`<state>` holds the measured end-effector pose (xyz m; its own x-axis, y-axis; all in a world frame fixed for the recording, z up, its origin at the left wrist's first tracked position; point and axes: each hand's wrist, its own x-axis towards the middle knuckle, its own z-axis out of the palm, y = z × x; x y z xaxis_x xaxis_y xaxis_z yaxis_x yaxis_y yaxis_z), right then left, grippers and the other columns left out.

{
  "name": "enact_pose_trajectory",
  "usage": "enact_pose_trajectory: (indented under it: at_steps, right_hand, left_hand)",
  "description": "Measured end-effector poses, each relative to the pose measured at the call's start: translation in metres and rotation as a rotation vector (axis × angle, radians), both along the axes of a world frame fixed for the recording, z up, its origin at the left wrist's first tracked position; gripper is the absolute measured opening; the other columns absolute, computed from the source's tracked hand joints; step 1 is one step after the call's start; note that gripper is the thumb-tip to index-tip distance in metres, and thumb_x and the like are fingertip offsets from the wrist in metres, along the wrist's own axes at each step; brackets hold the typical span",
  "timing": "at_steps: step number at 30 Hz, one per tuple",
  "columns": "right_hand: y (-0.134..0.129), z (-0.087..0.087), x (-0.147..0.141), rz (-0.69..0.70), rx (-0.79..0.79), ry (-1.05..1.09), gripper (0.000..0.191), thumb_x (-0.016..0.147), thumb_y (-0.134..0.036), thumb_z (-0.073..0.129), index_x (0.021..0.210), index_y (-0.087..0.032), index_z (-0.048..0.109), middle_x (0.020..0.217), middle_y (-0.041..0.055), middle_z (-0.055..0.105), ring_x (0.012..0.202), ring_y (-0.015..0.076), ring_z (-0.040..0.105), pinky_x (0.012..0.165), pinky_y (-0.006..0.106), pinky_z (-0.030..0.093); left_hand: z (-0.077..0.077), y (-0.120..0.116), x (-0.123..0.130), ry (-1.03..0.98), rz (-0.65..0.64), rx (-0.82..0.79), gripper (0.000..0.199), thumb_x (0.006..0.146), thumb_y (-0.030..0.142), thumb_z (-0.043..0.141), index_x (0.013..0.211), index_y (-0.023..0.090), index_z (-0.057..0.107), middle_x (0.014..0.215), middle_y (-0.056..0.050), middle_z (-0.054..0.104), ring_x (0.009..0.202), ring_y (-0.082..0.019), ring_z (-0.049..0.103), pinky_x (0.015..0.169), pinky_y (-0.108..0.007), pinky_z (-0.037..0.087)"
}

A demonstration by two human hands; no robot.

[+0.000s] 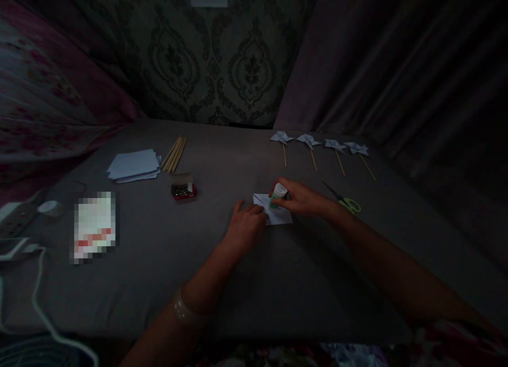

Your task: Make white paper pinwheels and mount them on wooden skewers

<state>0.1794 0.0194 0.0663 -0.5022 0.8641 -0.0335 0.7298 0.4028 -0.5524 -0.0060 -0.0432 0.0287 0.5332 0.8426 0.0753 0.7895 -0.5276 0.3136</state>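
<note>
A white square of paper [281, 216] with a diagonal crease or cut line at its upper left corner lies flat on the cloth-covered table. My left hand [246, 225] rests on its left edge, fingers stretched out and thumb apart. Wrapped round a green and white tube, seemingly a glue stick [279, 192], my right hand [304, 197] holds it upright over the paper. The tube's lower end is partly hidden, so I cannot tell whether it touches the sheet. Scissors [347, 203] with green handles lie just beyond my right forearm.
Several paper pinwheels on sticks [309, 140] line the back right. At the left are a paper stack [135, 164], a bundle of wooden sticks [173, 155], an open red box of small metal pieces [183, 189], a blurred-out packet [94, 226] and a power strip [18, 218] with cables.
</note>
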Motion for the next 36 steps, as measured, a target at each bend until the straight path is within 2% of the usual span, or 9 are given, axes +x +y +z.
enact_pose_trajectory:
  at_steps: [3, 10, 13, 16, 22, 24, 31, 36]
  right_hand:
    - [0.000, 0.000, 0.001, 0.054, -0.074, 0.044, 0.017, 0.081, -0.027, 0.059, 0.094, -0.020, 0.052, 0.083, 0.0015, 0.067, 0.074, 0.0165, 0.063, 0.062, 0.025, 0.043]
    - [-0.024, -0.005, -0.016, -0.272, 0.154, -0.213, 0.031, 0.083, -0.047, 0.057, 0.098, -0.020, 0.052, 0.080, 0.0067, 0.068, 0.074, 0.0237, 0.064, 0.058, 0.027, 0.037]
    - [-0.028, -0.005, -0.018, -0.306, 0.173, -0.253, 0.032, 0.085, -0.048, 0.055, 0.099, -0.019, 0.051, 0.080, 0.0076, 0.068, 0.075, 0.0249, 0.065, 0.058, 0.028, 0.036]
    - [-0.022, -0.003, -0.012, -0.217, 0.125, -0.192, 0.027, 0.084, -0.043, 0.057, 0.097, -0.020, 0.051, 0.078, 0.0048, 0.067, 0.072, 0.0219, 0.063, 0.057, 0.026, 0.035]
    - [0.003, -0.004, 0.003, 0.082, -0.054, 0.061, 0.019, 0.080, -0.027, 0.061, 0.095, -0.020, 0.052, 0.087, 0.0017, 0.067, 0.077, 0.0163, 0.062, 0.065, 0.025, 0.042]
    - [0.006, -0.006, 0.004, 0.114, -0.072, 0.083, 0.019, 0.079, -0.026, 0.061, 0.096, -0.020, 0.052, 0.088, 0.0014, 0.067, 0.078, 0.0158, 0.062, 0.066, 0.025, 0.043]
    - [-0.014, -0.005, -0.007, -0.153, 0.113, -0.136, 0.028, 0.082, -0.044, 0.060, 0.097, -0.022, 0.053, 0.080, 0.0031, 0.067, 0.072, 0.0199, 0.063, 0.058, 0.026, 0.038]
    - [-0.029, 0.000, -0.020, -0.281, 0.189, -0.254, 0.035, 0.085, -0.049, 0.055, 0.104, -0.019, 0.052, 0.089, 0.0105, 0.069, 0.083, 0.0256, 0.065, 0.065, 0.030, 0.042]
  left_hand:
    - [-0.003, 0.000, 0.000, -0.012, -0.001, 0.011, 0.024, 0.089, 0.016, 0.044, 0.095, 0.021, 0.067, 0.101, -0.007, 0.066, 0.102, -0.024, 0.059, 0.103, -0.053, 0.025]
    - [-0.005, 0.001, 0.000, 0.004, 0.002, 0.017, 0.025, 0.089, 0.015, 0.043, 0.096, 0.021, 0.067, 0.103, -0.007, 0.066, 0.106, -0.026, 0.057, 0.100, -0.054, 0.028]
    - [-0.007, 0.002, -0.001, -0.014, 0.001, 0.029, 0.026, 0.090, 0.017, 0.044, 0.099, 0.021, 0.067, 0.105, -0.008, 0.067, 0.108, -0.026, 0.055, 0.099, -0.052, 0.029]
    - [-0.009, 0.003, -0.003, -0.043, -0.009, 0.045, 0.025, 0.090, 0.020, 0.045, 0.099, 0.022, 0.068, 0.108, -0.008, 0.067, 0.107, -0.025, 0.055, 0.098, -0.051, 0.029]
    - [-0.010, 0.005, -0.005, -0.065, 0.015, 0.041, 0.025, 0.091, 0.023, 0.045, 0.098, 0.023, 0.069, 0.111, -0.008, 0.069, 0.106, -0.024, 0.057, 0.096, -0.050, 0.029]
    - [-0.010, 0.005, -0.005, -0.068, 0.015, 0.044, 0.025, 0.091, 0.023, 0.046, 0.099, 0.023, 0.069, 0.112, -0.007, 0.069, 0.107, -0.024, 0.057, 0.096, -0.049, 0.029]
    - [-0.010, 0.005, -0.004, -0.068, 0.023, 0.052, 0.024, 0.090, 0.023, 0.046, 0.096, 0.022, 0.070, 0.109, -0.008, 0.069, 0.106, -0.024, 0.057, 0.094, -0.048, 0.031]
    - [-0.008, 0.005, -0.004, -0.058, 0.022, 0.059, 0.023, 0.089, 0.022, 0.047, 0.096, 0.022, 0.069, 0.109, -0.008, 0.070, 0.107, -0.024, 0.057, 0.095, -0.048, 0.031]
